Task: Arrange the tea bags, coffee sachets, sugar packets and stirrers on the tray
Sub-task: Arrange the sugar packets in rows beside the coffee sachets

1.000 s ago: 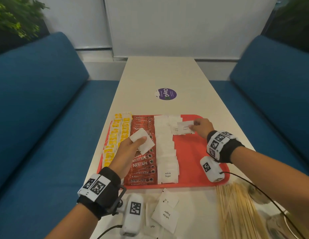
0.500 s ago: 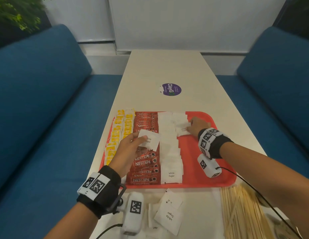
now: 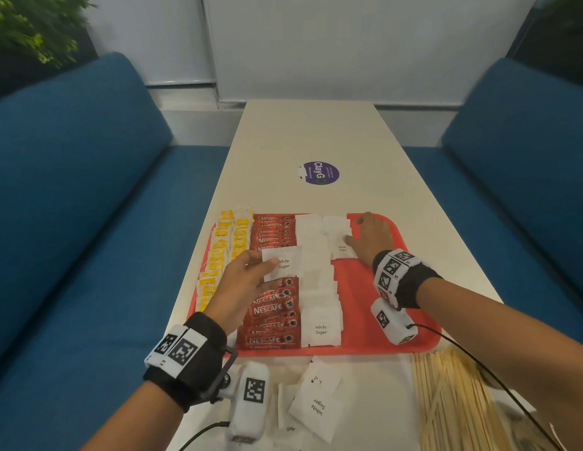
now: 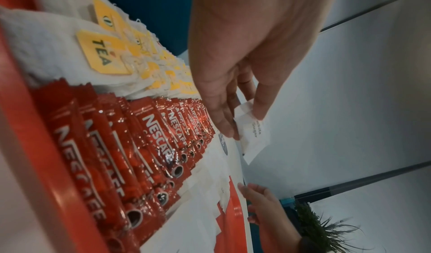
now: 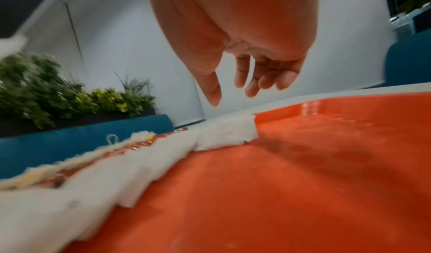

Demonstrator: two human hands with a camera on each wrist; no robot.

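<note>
1. My left hand reaches forward over the near-left part of the red tray, palm down, thumb and fingers pinching one white sugar packet by its left edge. The left wrist view shows the same pinch, thumb on top.
2. That packet hangs above the coffee sachets, roughly flat, its "White Sugar" print upright to me and its long side running across the tray.
3. My right hand lies at the tray's far-right corner, fingers straight and loosely spread, holding nothing. The fingertips are at the right edge of the short second column of sugar packets, though I cannot tell whether they press down.
4. On the tray the tea bags fill the left edge, then the sachets with long axes across the tray, then a full column of sugar packets.
5. Loose sugar packets lie on the bench at its near edge, and the wooden stirrers lie beside them to the right, pointing away from me.
6. Compared with a second ago, my right hand has let go of the packet it carried. My left hand has turned its packet from tilted to square and moved it right.
</note>
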